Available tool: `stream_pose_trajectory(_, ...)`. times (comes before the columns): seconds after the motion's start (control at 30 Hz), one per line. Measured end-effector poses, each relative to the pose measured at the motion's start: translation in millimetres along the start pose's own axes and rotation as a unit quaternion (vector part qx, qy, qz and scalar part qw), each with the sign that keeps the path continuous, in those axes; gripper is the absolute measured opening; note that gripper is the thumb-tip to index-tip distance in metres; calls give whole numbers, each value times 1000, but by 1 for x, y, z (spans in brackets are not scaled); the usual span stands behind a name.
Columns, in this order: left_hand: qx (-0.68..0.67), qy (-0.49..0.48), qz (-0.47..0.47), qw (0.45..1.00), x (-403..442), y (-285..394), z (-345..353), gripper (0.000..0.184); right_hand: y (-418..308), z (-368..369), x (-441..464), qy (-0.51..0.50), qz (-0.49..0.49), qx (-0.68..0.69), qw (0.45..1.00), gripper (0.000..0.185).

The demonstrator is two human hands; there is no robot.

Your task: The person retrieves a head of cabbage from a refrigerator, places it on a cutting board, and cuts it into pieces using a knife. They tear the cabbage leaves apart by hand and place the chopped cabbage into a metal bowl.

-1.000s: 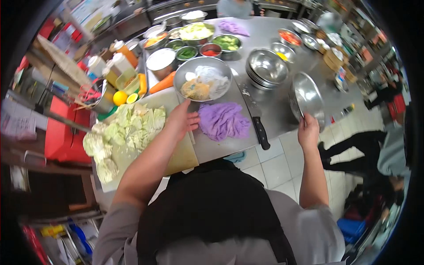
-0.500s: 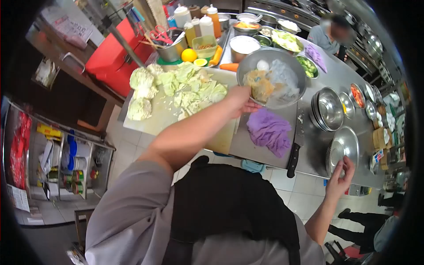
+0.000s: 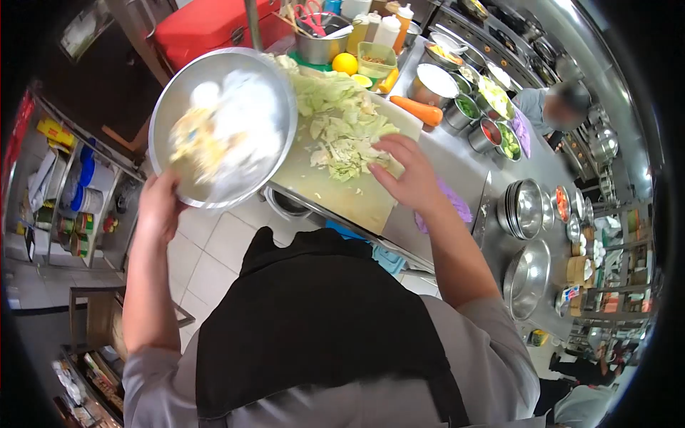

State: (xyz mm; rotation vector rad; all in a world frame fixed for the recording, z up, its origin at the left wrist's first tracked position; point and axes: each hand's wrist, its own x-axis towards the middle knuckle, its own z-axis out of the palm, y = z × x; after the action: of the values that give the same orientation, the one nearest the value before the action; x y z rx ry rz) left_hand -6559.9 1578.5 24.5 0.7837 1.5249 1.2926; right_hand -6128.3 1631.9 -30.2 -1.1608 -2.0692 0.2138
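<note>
My left hand point(image 3: 158, 207) grips the near rim of a metal bowl point(image 3: 163, 132), held out to the left past the counter edge. Inside the bowl lie a round white thing point(image 3: 205, 94), a yellow-brown mass point(image 3: 196, 146) and whitish, translucent scraps, all smeared by motion. My right hand point(image 3: 408, 171) is open with fingers spread, beside the torn cabbage leaves point(image 3: 342, 139) on the pale cutting board point(image 3: 339, 200). Whether its fingertips touch the leaves I cannot tell. Behind my right forearm, a purple cloth point(image 3: 457, 203) is partly hidden.
A carrot point(image 3: 417, 112) and an orange point(image 3: 345, 64) lie beyond the board. To the right stand stacked metal bowls point(image 3: 526, 207) and a large single bowl point(image 3: 528, 278). Part of a knife point(image 3: 483, 203) shows near the cloth. Another person point(image 3: 549, 107) is across the counter.
The bowl with the scraps has swung from above the counter to the left, over the floor, in my left hand. My right hand has left the empty bowl and come to the cabbage.
</note>
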Motion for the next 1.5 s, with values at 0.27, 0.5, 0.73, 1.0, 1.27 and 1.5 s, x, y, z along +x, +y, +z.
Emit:
stream_pose_trajectory(0.27,31,157,-151,975,-40,-141,-142,41,33,115,59,-48,47,-93,993,62)
stream_pose_trajectory(0.5,95,-12,-214,972,-7,-219,-89,47,3,121,45,-102,-35,-150,983,59)
stream_pose_trajectory(0.73,125,-168,-220,953,20,-206,18,44,-20,141,34,-103,-81,-119,984,49)
stream_pose_trajectory(1.0,155,-229,-225,934,28,-194,46,39,-69,149,9,-104,-171,-74,977,48)
stream_pose_trajectory(1.27,175,-270,-246,914,45,-197,50,45,-93,138,-4,-134,-229,17,964,38)
stream_pose_trajectory(1.5,165,-241,-246,924,39,-198,54,48,-17,107,4,5,-26,-8,1000,35)
